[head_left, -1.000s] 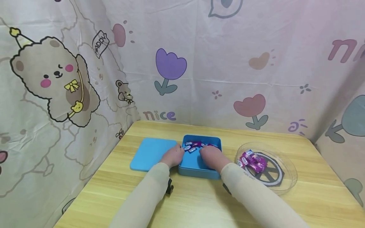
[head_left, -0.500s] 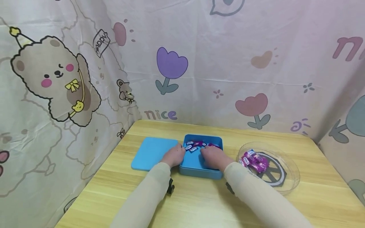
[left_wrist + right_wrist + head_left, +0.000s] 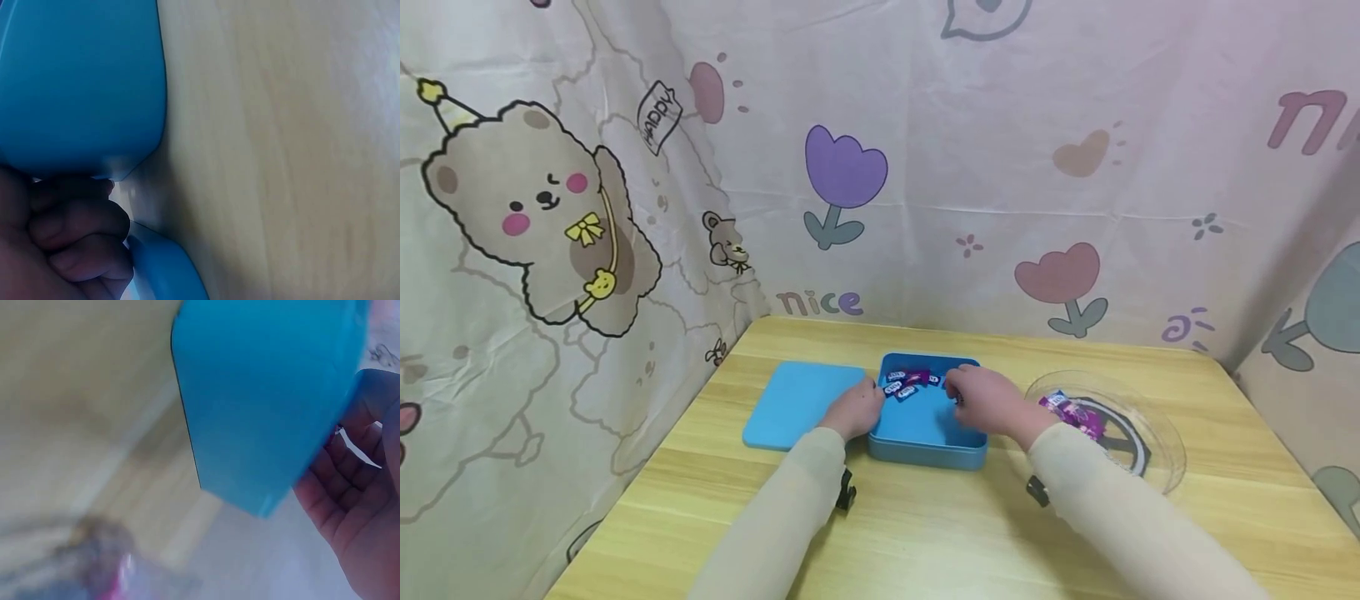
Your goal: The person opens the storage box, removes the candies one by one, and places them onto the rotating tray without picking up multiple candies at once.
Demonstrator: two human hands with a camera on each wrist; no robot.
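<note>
A blue box [image 3: 928, 457] without its lid stands mid-table, with several small wrapped candies [image 3: 907, 392] in its far left part. My left hand [image 3: 853, 408] holds the box's left wall; in the left wrist view its fingers [image 3: 87, 225] are curled against the side. Over the box's right rim is my right hand [image 3: 992, 402], fingers bent down inside. The right wrist view shows its palm and curled fingers [image 3: 334, 475] beyond the box wall [image 3: 262, 406]. A small dark spot shows by its fingertips, too small to tell whether it is a held candy.
Left of the box lies a flat blue lid [image 3: 797, 404]. A round clear tray [image 3: 1176, 450] at the right bears purple-wrapped candies [image 3: 1086, 418], partly behind my right sleeve. Printed cloth [image 3: 940, 250] hangs behind the wooden table [image 3: 917, 533].
My right hand has moved up and to the right from inside the box to its right rim, uncovering the floor there. My left hand stays at the left wall.
</note>
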